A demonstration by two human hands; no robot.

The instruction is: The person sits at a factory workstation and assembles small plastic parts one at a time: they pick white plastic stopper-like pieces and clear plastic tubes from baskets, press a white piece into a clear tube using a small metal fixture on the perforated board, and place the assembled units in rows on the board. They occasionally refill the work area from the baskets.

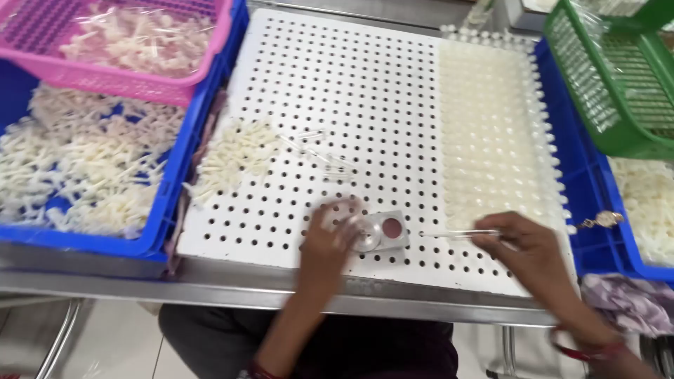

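My left hand (pixel 326 242) rests on the white perforated board (pixel 337 91), fingers curled at a small square metal block (pixel 386 230) with two round recesses; blur hides what the fingers pinch. My right hand (pixel 530 249) grips a thin clear tube (pixel 456 234) lying level, its tip pointing left toward the block. A loose heap of small white plastic pieces (pixel 235 158) lies on the board's left part, and a few clear tubes (pixel 319 151) are scattered near the middle. Rows of white pieces (pixel 491 126) stand filled in the board's right section.
A blue crate (pixel 172 182) of white pieces sits at left with a pink basket (pixel 140 88) on top. A green basket (pixel 618 105) and another blue crate (pixel 604 231) stand at right. A steel table edge (pixel 210 288) runs along the front.
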